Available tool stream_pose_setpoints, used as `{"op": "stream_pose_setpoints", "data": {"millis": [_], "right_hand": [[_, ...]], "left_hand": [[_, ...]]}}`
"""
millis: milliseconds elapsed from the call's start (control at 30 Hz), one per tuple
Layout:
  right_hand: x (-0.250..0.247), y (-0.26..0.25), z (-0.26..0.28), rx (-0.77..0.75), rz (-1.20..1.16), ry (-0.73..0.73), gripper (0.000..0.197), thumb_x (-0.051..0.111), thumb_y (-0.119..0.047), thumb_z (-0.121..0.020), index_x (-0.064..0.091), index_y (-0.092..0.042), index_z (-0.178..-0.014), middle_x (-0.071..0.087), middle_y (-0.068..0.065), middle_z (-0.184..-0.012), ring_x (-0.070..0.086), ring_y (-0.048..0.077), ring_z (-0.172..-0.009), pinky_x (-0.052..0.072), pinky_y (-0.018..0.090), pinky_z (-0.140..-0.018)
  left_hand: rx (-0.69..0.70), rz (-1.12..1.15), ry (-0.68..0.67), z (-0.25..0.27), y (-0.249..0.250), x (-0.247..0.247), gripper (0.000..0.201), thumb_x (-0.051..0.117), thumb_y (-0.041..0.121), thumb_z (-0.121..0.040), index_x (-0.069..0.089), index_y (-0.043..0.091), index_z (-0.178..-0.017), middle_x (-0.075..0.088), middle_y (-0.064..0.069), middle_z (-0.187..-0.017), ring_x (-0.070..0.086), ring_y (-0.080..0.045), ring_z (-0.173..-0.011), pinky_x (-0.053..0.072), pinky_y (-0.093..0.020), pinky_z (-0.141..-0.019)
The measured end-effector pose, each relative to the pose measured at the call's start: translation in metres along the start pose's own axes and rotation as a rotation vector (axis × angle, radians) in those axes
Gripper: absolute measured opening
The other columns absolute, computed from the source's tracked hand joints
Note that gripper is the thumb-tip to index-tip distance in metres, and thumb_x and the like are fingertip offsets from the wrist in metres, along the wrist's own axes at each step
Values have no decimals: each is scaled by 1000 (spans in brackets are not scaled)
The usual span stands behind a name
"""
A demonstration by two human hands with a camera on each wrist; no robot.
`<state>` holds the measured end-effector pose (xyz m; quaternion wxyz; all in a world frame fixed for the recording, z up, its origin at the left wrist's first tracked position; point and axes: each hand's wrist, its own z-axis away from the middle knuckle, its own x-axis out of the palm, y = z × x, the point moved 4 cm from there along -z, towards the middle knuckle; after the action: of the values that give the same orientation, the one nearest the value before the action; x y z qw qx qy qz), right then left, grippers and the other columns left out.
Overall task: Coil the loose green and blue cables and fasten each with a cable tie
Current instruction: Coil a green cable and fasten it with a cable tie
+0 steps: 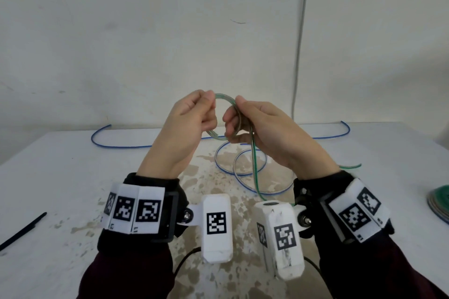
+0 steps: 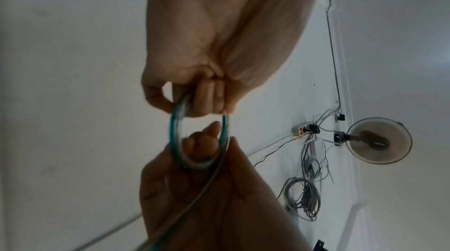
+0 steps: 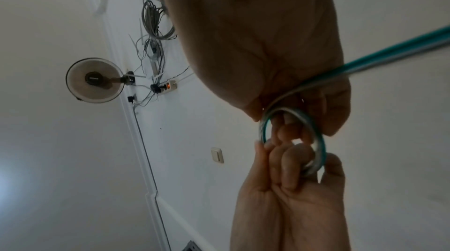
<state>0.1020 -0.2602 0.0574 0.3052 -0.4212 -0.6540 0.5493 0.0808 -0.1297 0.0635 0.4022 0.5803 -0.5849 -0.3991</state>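
The green cable (image 1: 224,97) is wound into a small coil held up above the table between both hands. My left hand (image 1: 206,107) pinches the coil's left side, thumb outside and curled fingers inside, as the left wrist view shows for the left hand (image 2: 194,101) and coil (image 2: 175,136). My right hand (image 1: 232,119) grips the right side, fingers hooked through the coil (image 3: 319,145). A loose green tail (image 1: 254,167) hangs from the right hand (image 3: 304,118) to the table. The blue cable (image 1: 116,143) lies loose on the table in open loops. A black cable tie (image 1: 23,230) lies at the left.
The white table (image 1: 73,189) has a stained patch in the middle and meets a wall at the back. A stack of green and blue coiled material (image 1: 440,201) sits at the right edge. A grey cord (image 1: 300,43) runs down the wall.
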Motion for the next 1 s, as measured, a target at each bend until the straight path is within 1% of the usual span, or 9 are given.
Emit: {"op": "stream_pose_setpoints", "data": {"millis": [67,200,300,433,600,667,767,833,1000], "right_hand": [[-2,-1,0,-9,-77,-27,41,32,-27,-104,56,-8,-76,48,0,-54,54,17,-61,52,26,-71],[-1,-2,2,0,4,-49,37,36,-28,-103,47,-12,-72,26,-4,-54,32,14,-50,38,20,-58],[2,-3,3,-7,25,-41,37,38,-29,-102,49,-11,-71,31,-5,-50,37,13,-50,40,18,-56],[8,-5,2,-4,-151,-66,38,35,-26,-103,52,-9,-74,49,0,-53,55,16,-61,51,21,-68],[7,-5,3,0,-60,-57,38,39,-26,-102,46,-13,-66,22,-3,-53,29,14,-52,32,17,-53],[8,-5,4,-3,-23,-50,37,41,-27,-101,48,-13,-67,25,-3,-53,30,14,-53,35,17,-56],[7,-6,5,-33,103,-8,32,43,-29,-100,56,-13,-75,47,1,-65,49,12,-64,50,27,-69],[4,-8,6,-63,246,-8,29,43,-26,-100,61,-11,-82,57,5,-78,56,10,-70,53,30,-73],[-4,-13,9,-115,255,5,27,43,-18,-101,65,-6,-91,63,1,-75,59,9,-67,53,20,-70]], "left_hand": [[-48,128,-6,-1,1,1,30,35,14,-101,42,9,-72,26,2,-57,25,-11,-51,25,-19,-52],[-158,83,-222,2,-3,10,33,30,21,-101,44,5,-76,32,3,-47,35,-15,-44,38,-19,-50],[-91,37,-207,4,-2,8,34,32,23,-102,44,5,-76,40,10,-48,27,-11,-47,26,-18,-50],[-9,124,-48,0,1,0,37,34,28,-102,41,13,-69,23,8,-52,17,-12,-50,19,-24,-52],[-124,57,-205,4,1,4,40,32,28,-101,45,8,-70,28,6,-45,31,-16,-42,33,-20,-50],[-73,-9,-203,6,4,3,40,33,28,-102,46,7,-70,29,8,-46,27,-14,-44,25,-20,-50],[32,-21,-87,5,6,-1,37,36,28,-102,42,10,-70,19,6,-54,16,-14,-48,14,-29,-55],[51,-5,-27,3,6,-1,36,37,28,-102,40,11,-69,19,7,-54,15,-13,-48,13,-27,-51],[68,12,19,2,4,6,38,37,27,-102,39,11,-67,23,11,-49,18,-8,-41,20,-17,-43]]}}
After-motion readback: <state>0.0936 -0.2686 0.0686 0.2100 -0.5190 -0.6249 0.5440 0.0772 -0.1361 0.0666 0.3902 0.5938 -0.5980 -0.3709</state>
